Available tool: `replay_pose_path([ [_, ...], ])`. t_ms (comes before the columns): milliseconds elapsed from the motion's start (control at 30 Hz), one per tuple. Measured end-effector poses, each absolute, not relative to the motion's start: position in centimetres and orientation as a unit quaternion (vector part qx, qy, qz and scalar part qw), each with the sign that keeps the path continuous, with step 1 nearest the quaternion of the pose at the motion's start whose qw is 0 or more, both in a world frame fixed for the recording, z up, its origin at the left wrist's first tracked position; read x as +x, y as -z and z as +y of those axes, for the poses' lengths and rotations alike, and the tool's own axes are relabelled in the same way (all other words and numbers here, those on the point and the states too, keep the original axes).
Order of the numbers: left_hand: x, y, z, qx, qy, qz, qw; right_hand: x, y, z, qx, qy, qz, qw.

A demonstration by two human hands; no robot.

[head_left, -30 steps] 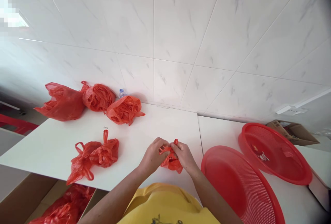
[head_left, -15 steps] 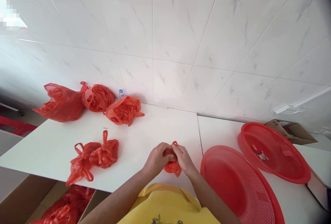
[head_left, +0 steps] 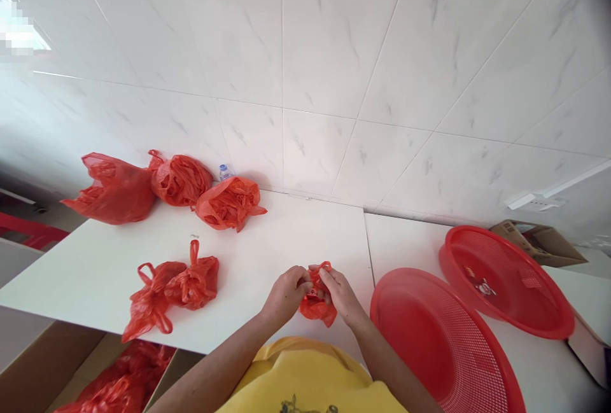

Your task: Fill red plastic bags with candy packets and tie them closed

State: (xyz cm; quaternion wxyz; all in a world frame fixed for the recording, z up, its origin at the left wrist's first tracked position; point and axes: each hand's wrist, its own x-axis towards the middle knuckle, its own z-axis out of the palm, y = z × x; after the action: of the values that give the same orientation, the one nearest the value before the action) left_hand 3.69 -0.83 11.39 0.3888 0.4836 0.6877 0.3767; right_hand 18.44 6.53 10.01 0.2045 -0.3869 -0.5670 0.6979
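Close to the white table's front edge, a small red plastic bag (head_left: 319,312) is between my two hands. My left hand (head_left: 287,292) pinches its upper left side with thumb and fingers together. My right hand (head_left: 338,291) grips the other side, and a thin loop of the bag stands up above its fingers. Something small and reddish shows in the bag's mouth, too hidden to name. To the left on the table lie two tied red bags (head_left: 193,282), touching each other, their handle loops sticking up.
Three fuller red bags (head_left: 121,190) stand along the wall, a clear bottle with a blue cap (head_left: 224,171) behind them. Red plastic baskets (head_left: 415,330) occupy the right side. A cardboard box (head_left: 76,362) with red bags sits below the table, front left; another carton (head_left: 548,244) is far right.
My left hand has shifted slightly left, away from the right hand. More of the small bag shows between them, and its top loop has tilted to the right.
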Motion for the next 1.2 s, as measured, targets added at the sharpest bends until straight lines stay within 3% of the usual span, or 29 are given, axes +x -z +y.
replay_pose_path([
  [400, 3.1, -9.7, -0.4, 0.445, -0.362, 0.713, 0.402, 19.4, -10.5, 6.4, -0.293, -0.699, -0.623, 0.195],
  [1033, 3.4, -9.4, -0.5, 0.451, -0.378, 0.697, 0.409, 19.2, -9.9, 6.0, -0.338, -0.702, -0.597, 0.191],
  [1200, 3.7, -9.9, -0.6, 0.451, -0.379, 0.698, 0.408, 19.0, -8.9, 6.3, -0.445, -0.583, -0.656, 0.182],
])
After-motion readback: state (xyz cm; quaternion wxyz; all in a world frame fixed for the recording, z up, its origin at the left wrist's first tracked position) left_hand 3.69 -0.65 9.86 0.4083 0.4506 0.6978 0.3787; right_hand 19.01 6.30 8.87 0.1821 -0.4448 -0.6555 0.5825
